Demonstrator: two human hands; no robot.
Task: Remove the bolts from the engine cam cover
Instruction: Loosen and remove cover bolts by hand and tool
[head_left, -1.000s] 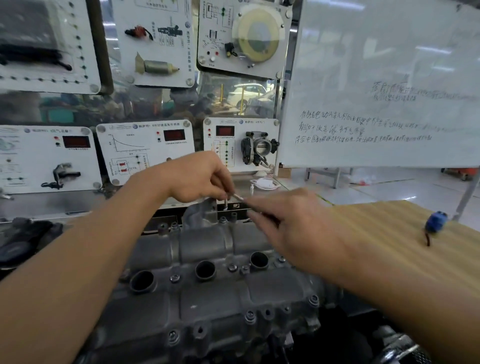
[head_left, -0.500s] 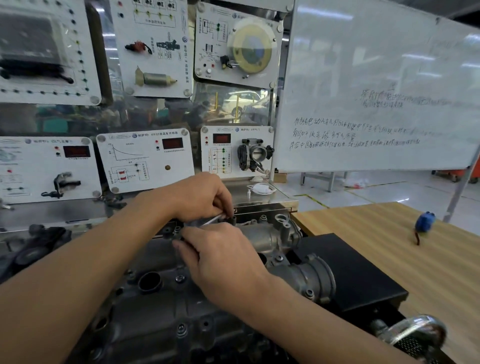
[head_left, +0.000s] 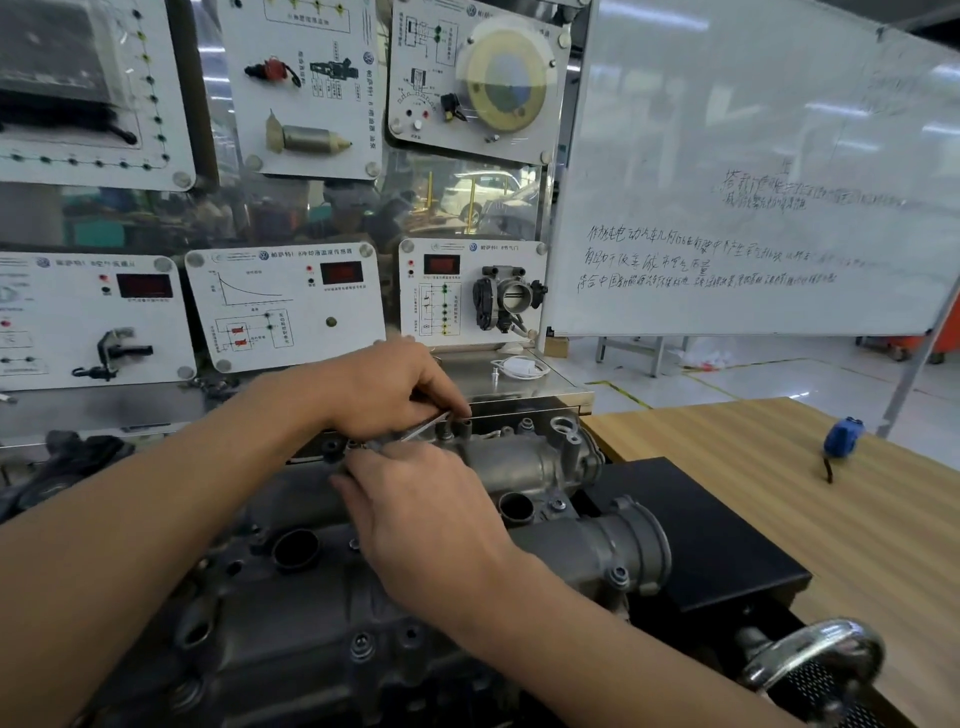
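The grey engine cam cover (head_left: 524, 460) lies in front of me, with round plug holes and several bolts in its flanges, such as a bolt (head_left: 361, 644) near the front edge and another bolt (head_left: 559, 504) by the right hole. My left hand (head_left: 395, 389) is over the cover's far edge, its fingers curled and pinching the upper end of a thin silvery tool (head_left: 426, 427). Just below it, my right hand (head_left: 421, 519) reaches in from the right. Its fingertips hold the tool's lower left end. The tool's tip and the bolt under it are hidden by my fingers.
A wooden table (head_left: 779, 493) to the right carries a small blue object (head_left: 840, 435). A black plate (head_left: 701, 535) lies under the engine's right end, and a chrome handwheel (head_left: 815, 654) sits at bottom right. Training panels (head_left: 285, 306) and a whiteboard (head_left: 753, 182) stand behind.
My right hand has swung left along the cover, from the right of my left hand to just below it, swinging the tool with it. My left hand stays at the far edge.
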